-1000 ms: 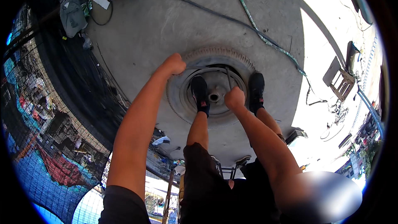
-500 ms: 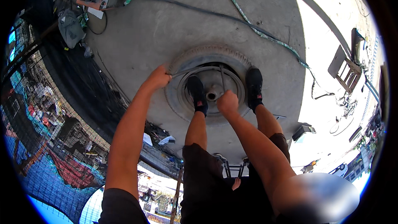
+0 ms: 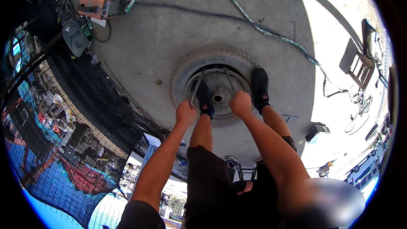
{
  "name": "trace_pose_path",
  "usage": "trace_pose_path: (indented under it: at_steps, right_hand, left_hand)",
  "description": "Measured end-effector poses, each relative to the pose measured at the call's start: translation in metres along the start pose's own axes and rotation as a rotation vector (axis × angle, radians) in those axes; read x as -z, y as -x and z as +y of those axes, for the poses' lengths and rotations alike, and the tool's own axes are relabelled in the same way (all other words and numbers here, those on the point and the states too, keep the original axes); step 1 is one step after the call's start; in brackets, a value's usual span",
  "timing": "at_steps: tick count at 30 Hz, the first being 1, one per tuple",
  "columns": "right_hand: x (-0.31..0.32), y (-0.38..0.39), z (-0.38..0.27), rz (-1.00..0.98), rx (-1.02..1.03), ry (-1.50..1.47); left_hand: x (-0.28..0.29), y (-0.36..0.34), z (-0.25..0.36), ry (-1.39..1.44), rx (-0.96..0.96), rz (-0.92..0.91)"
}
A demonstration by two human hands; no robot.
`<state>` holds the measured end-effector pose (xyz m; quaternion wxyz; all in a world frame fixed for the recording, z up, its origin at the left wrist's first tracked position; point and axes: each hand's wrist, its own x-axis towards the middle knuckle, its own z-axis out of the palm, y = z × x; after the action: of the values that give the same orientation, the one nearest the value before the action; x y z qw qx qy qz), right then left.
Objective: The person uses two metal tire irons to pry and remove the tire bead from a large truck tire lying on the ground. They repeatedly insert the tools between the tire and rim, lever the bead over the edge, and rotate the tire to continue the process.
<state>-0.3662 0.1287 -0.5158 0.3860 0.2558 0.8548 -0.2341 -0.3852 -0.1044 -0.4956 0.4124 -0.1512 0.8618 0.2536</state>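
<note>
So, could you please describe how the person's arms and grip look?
The left grip and right grip are ungloved, with no watch or bracelet showing. The left arm has a short dark sleeve; the right arm is bare until the picture blurs, hiding any sleeve.

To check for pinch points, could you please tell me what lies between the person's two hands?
Between the left hand and the right hand, the head view shows the left shoe and, beside it, the wheel hub.

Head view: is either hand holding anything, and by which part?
The left hand holds one metal bar by its near end; the right hand, another metal bar, likewise.
</note>
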Motion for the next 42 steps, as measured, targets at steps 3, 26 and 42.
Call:
trace_pose_path:
  at_steps: [3,26,42]
  right_hand:
    - [0.004,-0.014,0.002,-0.042,0.067,0.025]
    - [-0.09,0.032,-0.034,0.143,-0.013,-0.246]
    - [-0.137,-0.009,-0.141,0.224,-0.116,-0.157]
  left_hand:
    - [-0.017,0.016,0.008,-0.039,0.062,0.05]
    - [0.013,-0.009,-0.048,0.071,-0.031,-0.005]
    - [0.111,-0.082,-0.03,0.109,-0.02,-0.093]
